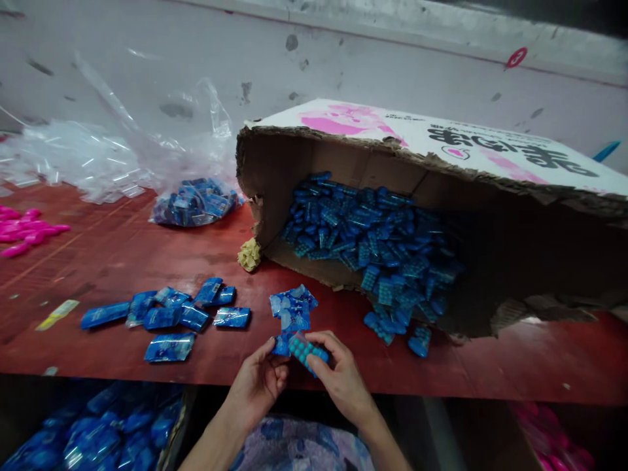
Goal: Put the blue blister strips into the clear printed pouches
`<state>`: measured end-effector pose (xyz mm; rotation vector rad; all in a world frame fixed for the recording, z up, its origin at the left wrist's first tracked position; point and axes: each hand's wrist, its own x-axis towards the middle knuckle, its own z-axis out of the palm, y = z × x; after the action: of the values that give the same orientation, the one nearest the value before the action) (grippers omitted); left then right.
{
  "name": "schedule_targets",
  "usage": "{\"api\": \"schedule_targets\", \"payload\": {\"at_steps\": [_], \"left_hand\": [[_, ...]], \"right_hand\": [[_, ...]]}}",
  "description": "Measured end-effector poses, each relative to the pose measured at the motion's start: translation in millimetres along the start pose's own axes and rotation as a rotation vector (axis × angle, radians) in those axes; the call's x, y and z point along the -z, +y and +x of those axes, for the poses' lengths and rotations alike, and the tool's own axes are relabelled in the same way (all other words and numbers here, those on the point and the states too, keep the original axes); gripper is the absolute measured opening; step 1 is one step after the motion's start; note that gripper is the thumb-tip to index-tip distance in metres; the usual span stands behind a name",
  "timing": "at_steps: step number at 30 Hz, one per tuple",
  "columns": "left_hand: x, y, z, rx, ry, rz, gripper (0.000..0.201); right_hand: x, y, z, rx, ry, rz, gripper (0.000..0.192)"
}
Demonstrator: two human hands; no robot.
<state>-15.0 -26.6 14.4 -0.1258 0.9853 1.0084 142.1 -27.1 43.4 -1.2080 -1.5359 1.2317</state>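
Note:
Close to the table's front edge, my left hand (260,381) pinches a small blue printed wrapper (281,345) between thumb and fingers. My right hand (342,374) grips a small pack of turquoise beads (307,350), its near end against the wrapper. Just beyond my hands lie more flat blue printed wrappers (293,306). Several filled blue packets (169,347) are scattered to the left. On the right, a torn-open cardboard box (353,160) lies on its side, with a heap of blue bead packs (363,229) spilling onto the table.
A clear bag of blue packets (196,201), loose clear plastic bags (93,160) and bright pink pieces (27,232) lie on the red table (98,261). A crumpled yellowish lump (250,255) sits at the box corner. Below the edge are blue packets (108,428) and pink items (554,435).

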Motion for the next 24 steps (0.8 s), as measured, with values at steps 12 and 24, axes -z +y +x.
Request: {"api": "schedule_targets", "payload": {"at_steps": [12,24], "left_hand": [[1.1,-0.6,5.2,-0.009,-0.007,0.003,0.016],[-1.1,-0.8,3.9,-0.025,-0.017,0.015,0.016]], "right_hand": [[0.4,6.6,1.7,-0.004,0.076,0.048,0.021],[2.6,2.3,0.2,0.023,0.054,-0.02,0.022]]}}
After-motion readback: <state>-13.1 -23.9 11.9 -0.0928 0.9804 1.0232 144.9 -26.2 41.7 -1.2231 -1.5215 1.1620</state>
